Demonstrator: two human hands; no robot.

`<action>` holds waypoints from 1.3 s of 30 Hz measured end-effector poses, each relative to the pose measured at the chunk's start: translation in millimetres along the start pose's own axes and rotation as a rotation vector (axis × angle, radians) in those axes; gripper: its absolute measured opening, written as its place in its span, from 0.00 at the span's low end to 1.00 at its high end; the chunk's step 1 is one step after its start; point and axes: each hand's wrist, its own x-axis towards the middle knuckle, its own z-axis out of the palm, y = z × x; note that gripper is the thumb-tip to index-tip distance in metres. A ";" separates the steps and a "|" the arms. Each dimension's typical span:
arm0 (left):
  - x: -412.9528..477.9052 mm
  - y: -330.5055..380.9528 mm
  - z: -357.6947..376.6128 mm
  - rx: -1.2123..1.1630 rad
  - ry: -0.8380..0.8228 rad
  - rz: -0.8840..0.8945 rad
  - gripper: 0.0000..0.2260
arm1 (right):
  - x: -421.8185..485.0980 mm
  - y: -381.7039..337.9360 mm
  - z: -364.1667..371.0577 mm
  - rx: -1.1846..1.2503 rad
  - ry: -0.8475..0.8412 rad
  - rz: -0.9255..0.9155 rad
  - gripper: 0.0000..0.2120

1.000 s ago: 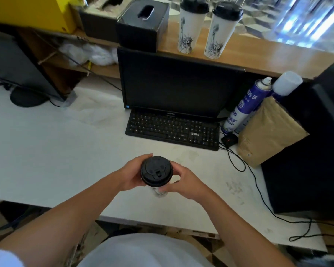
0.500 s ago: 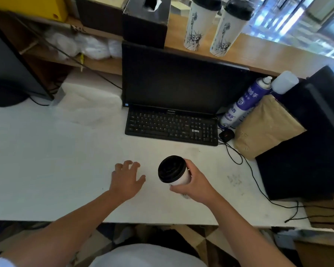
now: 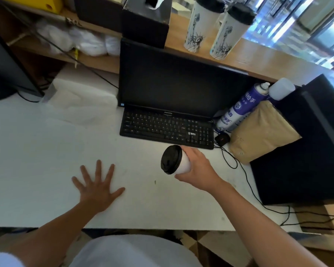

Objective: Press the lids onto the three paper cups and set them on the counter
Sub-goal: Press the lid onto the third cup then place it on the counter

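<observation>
My right hand (image 3: 198, 167) grips a white paper cup (image 3: 183, 163) with a black lid (image 3: 171, 159) on it, held above the white desk and tilted so the lid faces left. My left hand (image 3: 97, 186) lies flat on the desk with its fingers spread, holding nothing. Two tall white paper cups with black lids and a statue print, one on the left (image 3: 201, 26) and one on the right (image 3: 228, 33), stand side by side on the raised wooden counter (image 3: 268, 60) behind the monitor.
A black monitor (image 3: 174, 83) and keyboard (image 3: 166, 128) sit between me and the counter. Right of them are a blue spray can (image 3: 239, 108), a brown paper bag (image 3: 262, 132), a black box (image 3: 307, 143) and trailing cables (image 3: 245, 182). A black tissue box (image 3: 147, 22) stands on the counter.
My left hand let go of the cup and came down flat on the desk. My right hand carried the lidded cup right and forward toward the keyboard.
</observation>
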 end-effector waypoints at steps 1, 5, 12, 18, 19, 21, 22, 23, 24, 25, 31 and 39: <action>1.4 -0.5 1.9 0.006 0.006 0.004 0.43 | 1.8 -1.8 -5.0 -0.114 0.000 -0.026 0.44; 0.2 -1.2 -5.2 -0.004 -0.039 0.000 0.47 | 12.1 -15.1 -24.9 -0.560 0.036 -0.127 0.40; -3.4 1.4 -13.1 0.003 -0.104 0.001 0.49 | 11.6 -61.2 -60.4 -1.002 -0.035 -0.136 0.35; -4.9 4.0 -18.0 0.029 -0.127 -0.005 0.48 | 10.8 -90.1 -64.0 -1.292 -0.143 0.001 0.26; -5.1 4.5 -18.5 0.038 -0.127 -0.006 0.48 | 11.3 -92.0 -60.1 -1.332 -0.151 0.011 0.24; -5.8 5.0 -19.1 0.043 -0.124 -0.008 0.48 | 14.9 -91.3 -44.6 -1.428 -0.173 0.012 0.22; -6.3 5.2 -19.5 0.043 -0.122 -0.007 0.48 | 18.3 -88.7 -34.1 -1.481 -0.184 0.002 0.21; -6.5 4.9 -19.1 0.044 -0.119 -0.007 0.48 | 21.5 -86.0 -24.1 -1.520 -0.193 -0.009 0.20; -6.6 5.0 -19.1 0.041 -0.118 -0.005 0.48 | 24.3 -83.2 -15.8 -1.542 -0.202 -0.019 0.20; -6.4 4.9 -18.6 0.038 -0.115 -0.005 0.48 | 26.8 -80.6 -9.6 -1.551 -0.198 -0.029 0.19; -2.4 2.5 -13.5 0.042 -0.089 -0.015 0.45 | 30.2 -79.2 -10.3 -1.496 -0.159 -0.030 0.18; 1.0 4.8 -8.3 0.059 -0.048 -0.008 0.45 | 7.2 -58.8 -48.7 -0.746 -0.060 0.077 0.36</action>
